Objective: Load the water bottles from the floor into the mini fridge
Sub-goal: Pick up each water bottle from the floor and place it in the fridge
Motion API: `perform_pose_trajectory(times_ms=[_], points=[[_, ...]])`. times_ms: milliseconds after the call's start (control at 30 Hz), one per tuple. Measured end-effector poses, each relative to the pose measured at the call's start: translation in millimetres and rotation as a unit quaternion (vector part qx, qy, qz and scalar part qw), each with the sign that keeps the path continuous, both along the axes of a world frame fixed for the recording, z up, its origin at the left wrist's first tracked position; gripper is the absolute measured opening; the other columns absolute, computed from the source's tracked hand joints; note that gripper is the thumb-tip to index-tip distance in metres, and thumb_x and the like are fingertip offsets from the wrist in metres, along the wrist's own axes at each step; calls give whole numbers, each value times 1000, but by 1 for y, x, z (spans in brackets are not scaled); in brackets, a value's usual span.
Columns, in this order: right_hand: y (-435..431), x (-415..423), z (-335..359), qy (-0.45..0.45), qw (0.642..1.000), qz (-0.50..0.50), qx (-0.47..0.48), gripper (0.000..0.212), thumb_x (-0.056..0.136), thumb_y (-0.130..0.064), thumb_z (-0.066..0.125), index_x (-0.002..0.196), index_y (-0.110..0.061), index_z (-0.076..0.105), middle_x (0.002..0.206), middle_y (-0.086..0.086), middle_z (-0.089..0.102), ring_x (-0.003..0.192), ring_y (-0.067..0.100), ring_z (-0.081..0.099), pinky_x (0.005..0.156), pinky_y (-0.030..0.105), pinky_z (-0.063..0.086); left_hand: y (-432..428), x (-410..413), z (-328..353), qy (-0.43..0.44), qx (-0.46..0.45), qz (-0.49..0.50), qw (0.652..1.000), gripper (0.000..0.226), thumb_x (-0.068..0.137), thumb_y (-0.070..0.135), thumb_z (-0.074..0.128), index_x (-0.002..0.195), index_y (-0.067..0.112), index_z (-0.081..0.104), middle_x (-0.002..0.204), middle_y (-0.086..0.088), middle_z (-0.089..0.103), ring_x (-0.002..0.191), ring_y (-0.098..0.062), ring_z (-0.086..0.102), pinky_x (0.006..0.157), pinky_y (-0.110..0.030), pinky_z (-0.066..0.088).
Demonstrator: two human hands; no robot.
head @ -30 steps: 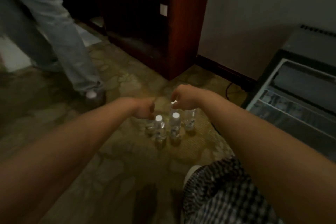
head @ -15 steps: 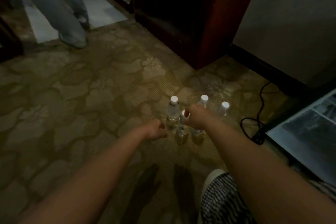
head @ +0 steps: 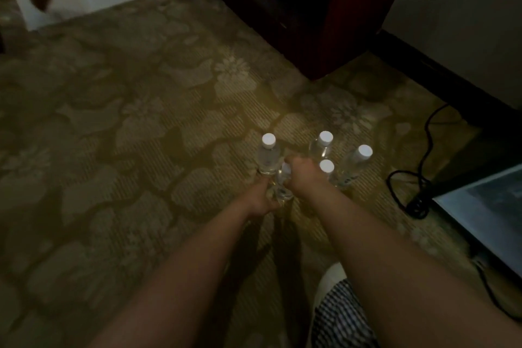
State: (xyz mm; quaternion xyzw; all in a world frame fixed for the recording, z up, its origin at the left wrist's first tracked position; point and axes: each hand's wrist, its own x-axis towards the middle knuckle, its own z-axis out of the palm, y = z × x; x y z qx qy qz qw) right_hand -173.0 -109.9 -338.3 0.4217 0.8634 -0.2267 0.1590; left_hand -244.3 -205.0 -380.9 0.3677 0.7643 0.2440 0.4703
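Water bottles (head: 324, 147) stand in a tight cluster on the patterned carpet (head: 141, 127), just right of the frame's centre, white caps up, and both arms reach down into the group from the bottom of the frame. The left hand (head: 261, 198) is curled around the lower body of the near bottle (head: 282, 189), the clear one squeezed between the two hands, while the right hand (head: 302, 178) closes over that same bottle's top, so its cap is mostly hidden under the fingers. Just left of the hands stands another bottle (head: 268, 157), upright, close against the left hand. To the right, three more caps show: one at the back, one at the far right (head: 357, 162), and one (head: 327, 166) peeking out right beside the right hand's knuckles. All of these stand on the carpet, none of them in the mini fridge (head: 488, 215), whose pale edge juts in at the right edge of the frame, well apart from the cluster. A black cable (head: 418, 195) loops on the floor between bottles and fridge. A dark red wooden cabinet (head: 339, 17) fills the top centre, with a pale wall (head: 457, 8) to its right. Checked fabric (head: 339, 319) shows at the bottom, under the right forearm.
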Motion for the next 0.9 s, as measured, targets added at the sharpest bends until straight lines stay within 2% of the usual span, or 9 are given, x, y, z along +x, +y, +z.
perform_pose_trajectory(times_ms=[200, 400, 533, 700, 767, 833, 900], points=[[13, -4, -16, -22, 1000, 20, 5, 43, 88, -12, 59, 130, -10, 49, 127, 14, 56, 117, 29, 55, 94, 38, 48, 15, -2, -22, -20, 1, -5, 1000, 78, 84, 5, 64, 147, 11, 19, 147, -11, 35, 137, -25, 34, 110, -29, 29], [13, -6, -17, -37, 998, 50, 24, 32, 92, -14, 52, 124, -9, 51, 123, 14, 58, 112, 27, 58, 89, 36, 48, 11, -2, -43, -27, 17, 4, 999, 96, 72, 15, 76, 149, 13, 18, 151, -11, 32, 139, -27, 33, 114, -44, 30], [6, -1, -16, -14, 999, 48, 8, 40, 94, -19, 50, 132, -9, 40, 123, 15, 59, 113, 29, 56, 90, 37, 46, 5, 2, -34, -54, 41, 15, 998, 96, 74, 7, 75, 149, 15, 16, 149, -4, 34, 138, -20, 32, 114, -37, 30], [4, 3, 8, 38, 998, 11, -57, 32, 94, -27, 51, 119, -7, 52, 121, 14, 59, 110, 29, 57, 89, 37, 45, -7, 11, -14, -96, 48, 48, 993, 81, 79, 4, 69, 145, 13, 24, 141, -9, 45, 130, -23, 44, 106, -34, 38], [2, 3, 25, 67, 995, 7, -74, 32, 94, -27, 50, 119, -6, 52, 122, 15, 59, 110, 29, 56, 89, 36, 43, -13, 15, -8, -95, 56, 67, 992, 77, 80, 4, 68, 144, 11, 24, 136, -8, 47, 123, -20, 47, 99, -29, 40], [0, 4, 44, 94, 992, 8, -78, 30, 94, -27, 49, 116, -6, 52, 122, 15, 57, 111, 30, 54, 85, 34, 40, -19, 17, -1, -83, 82, 88, 989, 77, 79, 3, 69, 142, 11, 25, 128, -4, 50, 114, -16, 49, 94, -26, 40], [-2, 7, 65, 114, 991, 4, -76, 25, 95, -27, 48, 109, -7, 53, 116, 14, 57, 102, 27, 52, 77, 30, 35, -25, 19, 9, -68, 107, 106, 986, 72, 76, 1, 72, 136, 9, 33, 117, -1, 53, 109, -17, 53, 87, -23, 43]])
